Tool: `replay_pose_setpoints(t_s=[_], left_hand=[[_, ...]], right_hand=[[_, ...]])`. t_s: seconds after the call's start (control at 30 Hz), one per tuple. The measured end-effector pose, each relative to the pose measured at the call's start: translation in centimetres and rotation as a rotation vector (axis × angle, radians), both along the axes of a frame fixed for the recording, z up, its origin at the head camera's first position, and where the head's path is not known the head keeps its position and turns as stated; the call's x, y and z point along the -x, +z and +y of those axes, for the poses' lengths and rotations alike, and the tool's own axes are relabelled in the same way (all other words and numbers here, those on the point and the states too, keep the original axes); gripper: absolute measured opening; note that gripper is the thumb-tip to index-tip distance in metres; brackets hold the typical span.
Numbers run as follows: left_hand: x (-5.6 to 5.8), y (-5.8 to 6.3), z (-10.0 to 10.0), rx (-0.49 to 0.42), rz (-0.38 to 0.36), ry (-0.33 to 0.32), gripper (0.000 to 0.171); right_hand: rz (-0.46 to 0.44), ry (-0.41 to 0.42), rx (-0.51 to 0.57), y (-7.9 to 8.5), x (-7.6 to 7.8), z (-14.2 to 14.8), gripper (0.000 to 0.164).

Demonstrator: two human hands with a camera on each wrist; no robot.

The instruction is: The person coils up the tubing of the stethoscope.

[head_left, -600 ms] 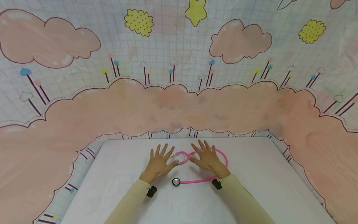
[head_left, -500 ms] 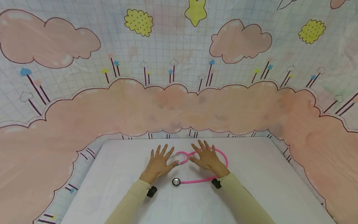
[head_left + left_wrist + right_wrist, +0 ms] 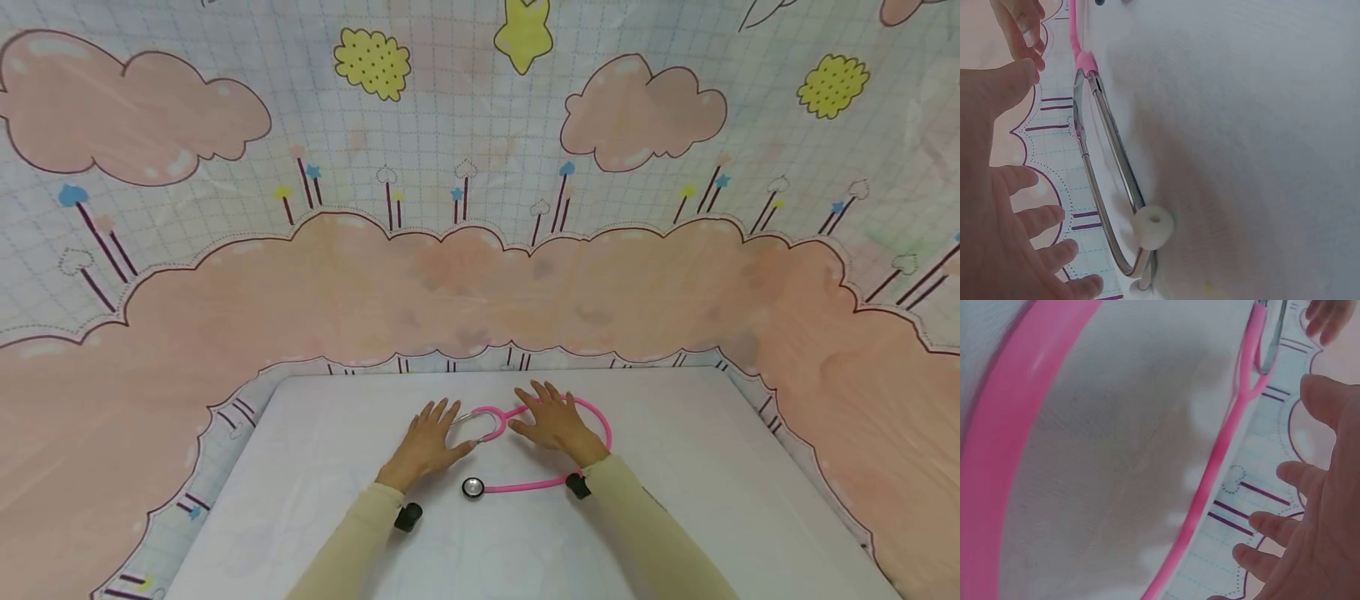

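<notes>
While a white table (image 3: 480, 550) fills the bottom, a pink stethoscope (image 3: 525, 487) lies looped on it. Left hand (image 3: 422, 448) and right hand (image 3: 558, 425) hover over it, fingers apart, probably not touching, hard to tell. Its chestpiece (image 3: 472, 487) sits nearside.

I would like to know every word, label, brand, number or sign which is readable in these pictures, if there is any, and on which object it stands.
None can be read.
Pink stethoscope tubing: no lettering shows.
Chest piece: too small to tell whether its face is marked.
Black piece by the left wrist: too small to tell.
Patterned cloth: drawings such as clouds and a yellow star, no letters or numbers.
</notes>
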State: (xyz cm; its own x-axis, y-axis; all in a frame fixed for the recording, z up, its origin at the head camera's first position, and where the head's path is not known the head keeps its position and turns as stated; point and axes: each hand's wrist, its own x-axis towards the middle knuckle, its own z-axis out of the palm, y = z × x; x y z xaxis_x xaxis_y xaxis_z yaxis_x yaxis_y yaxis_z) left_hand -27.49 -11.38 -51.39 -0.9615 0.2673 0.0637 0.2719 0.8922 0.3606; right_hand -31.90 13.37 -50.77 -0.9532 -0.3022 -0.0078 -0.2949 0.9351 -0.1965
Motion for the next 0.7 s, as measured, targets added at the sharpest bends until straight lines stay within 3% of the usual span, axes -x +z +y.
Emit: replay_pose_setpoints(t_s=[0.47, 0.7], left_hand=[[0.7, -1.8, -0.4, -0.116, -0.026, 0.014, 0.072], [1.0, -2.5, -1.0, -0.172, 0.005, 0.008, 0.061]], right_hand=[[-0.025, -0.019, 0.028, -0.9, 1.1, 0.0, 0.059], [-0.039, -0.015, 0.010, -1.5, 1.7, -0.2, 0.053]])
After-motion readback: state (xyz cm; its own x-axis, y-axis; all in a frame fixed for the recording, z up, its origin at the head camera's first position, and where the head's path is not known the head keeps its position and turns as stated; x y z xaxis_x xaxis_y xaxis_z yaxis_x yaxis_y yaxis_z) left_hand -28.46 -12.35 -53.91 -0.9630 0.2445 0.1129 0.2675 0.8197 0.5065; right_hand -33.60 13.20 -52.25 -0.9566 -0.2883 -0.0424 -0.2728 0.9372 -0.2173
